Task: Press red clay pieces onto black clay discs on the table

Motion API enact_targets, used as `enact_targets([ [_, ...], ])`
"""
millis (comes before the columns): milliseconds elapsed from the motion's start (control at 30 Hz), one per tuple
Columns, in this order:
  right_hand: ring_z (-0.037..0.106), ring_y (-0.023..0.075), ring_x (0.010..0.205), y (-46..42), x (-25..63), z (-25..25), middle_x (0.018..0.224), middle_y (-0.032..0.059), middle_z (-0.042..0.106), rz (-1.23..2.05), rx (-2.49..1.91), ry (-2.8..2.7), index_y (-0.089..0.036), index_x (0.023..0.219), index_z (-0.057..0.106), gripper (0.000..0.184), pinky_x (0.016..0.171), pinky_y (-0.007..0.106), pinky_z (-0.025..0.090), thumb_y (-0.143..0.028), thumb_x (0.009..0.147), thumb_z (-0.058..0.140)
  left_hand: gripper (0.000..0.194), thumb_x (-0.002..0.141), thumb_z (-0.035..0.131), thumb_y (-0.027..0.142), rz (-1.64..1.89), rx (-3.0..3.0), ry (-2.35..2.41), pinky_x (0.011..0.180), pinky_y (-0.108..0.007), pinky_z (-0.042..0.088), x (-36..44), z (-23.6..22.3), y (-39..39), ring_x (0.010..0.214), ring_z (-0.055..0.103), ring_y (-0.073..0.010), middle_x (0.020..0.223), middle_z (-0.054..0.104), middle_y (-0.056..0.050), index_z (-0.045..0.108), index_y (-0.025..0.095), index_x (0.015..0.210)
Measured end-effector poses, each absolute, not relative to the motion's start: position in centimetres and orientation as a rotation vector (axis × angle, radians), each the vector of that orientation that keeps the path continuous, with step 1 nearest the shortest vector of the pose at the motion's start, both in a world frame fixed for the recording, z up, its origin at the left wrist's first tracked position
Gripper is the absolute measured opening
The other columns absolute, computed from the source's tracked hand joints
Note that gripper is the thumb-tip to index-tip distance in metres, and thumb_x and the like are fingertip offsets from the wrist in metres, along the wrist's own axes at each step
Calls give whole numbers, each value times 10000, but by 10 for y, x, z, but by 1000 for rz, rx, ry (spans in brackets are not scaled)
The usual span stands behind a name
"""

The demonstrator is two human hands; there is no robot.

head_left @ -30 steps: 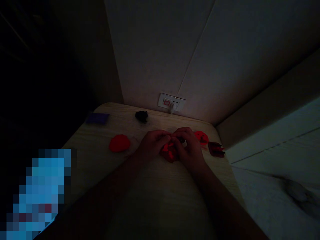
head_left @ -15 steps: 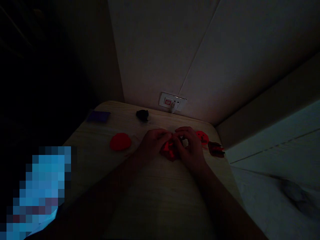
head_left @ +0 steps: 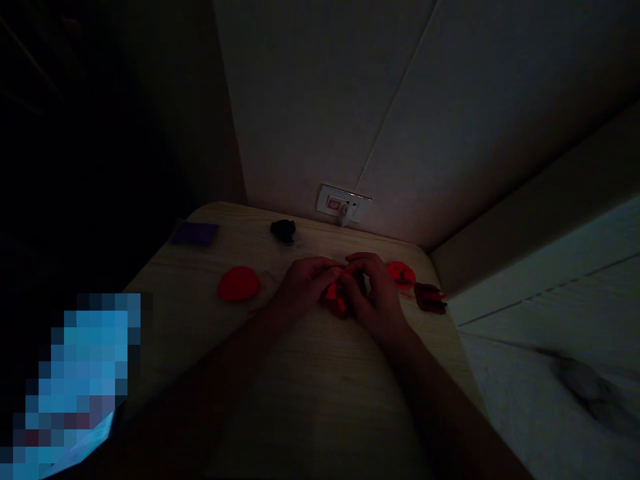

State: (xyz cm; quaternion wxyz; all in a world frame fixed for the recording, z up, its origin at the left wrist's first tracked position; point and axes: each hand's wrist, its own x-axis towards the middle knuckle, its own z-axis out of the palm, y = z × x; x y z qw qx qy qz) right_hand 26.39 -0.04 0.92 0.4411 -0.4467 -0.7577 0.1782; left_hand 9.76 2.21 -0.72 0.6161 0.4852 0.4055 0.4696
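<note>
Both hands meet over a piece of red modelling clay with darker patches, on the wooden tabletop. My left hand is closed on its left side, with thumb and fingertips pinching its upper edge. My right hand curls around the other side, its thumb and fingers bent against the clay. The hands cover much of the piece, and the dim light blurs its details. To the left lies a plain red clay disc. Beyond my right hand is a red disc with dark face-like marks.
A dark red slab with black strips lies near the table's right edge. A black lump and a purple packet lie toward the back. Behind the table, a socket with a plug is on the wall. A pixelated bright screen is lower left.
My right hand's fingers have shifted slightly over the clay, while my left hand stays nearly in place. The whole view has moved a little.
</note>
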Motion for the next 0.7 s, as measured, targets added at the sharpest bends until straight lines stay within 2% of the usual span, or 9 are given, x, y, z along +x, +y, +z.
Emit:
enact_targets([
  [200,634,232,1036,2,266,5,1107,90,651,495,-1115,-1817,-229,923,631,48,897,395,506,-236,960,602,183,796,708,299,1107,1163,933,703,-270,534,98,-6,20,754,699,-173,794,761,-36,772,159,896],
  [400,675,217,933,2,267,1,1072,75,710,518,-1171,-1694,-225,839,678,70,831,377,528,-253,900,700,199,824,687,317,1097,1148,930,648,-267,531,100,-5,18,706,695,-168,801,759,-34,754,162,928],
  [700,685,216,945,4,269,1,1088,71,719,495,-1146,-1723,-237,870,721,10,844,395,548,-230,873,728,179,836,687,320,1097,1199,938,693,-278,545,97,-6,19,777,717,-188,821,768,-49,742,165,909],
])
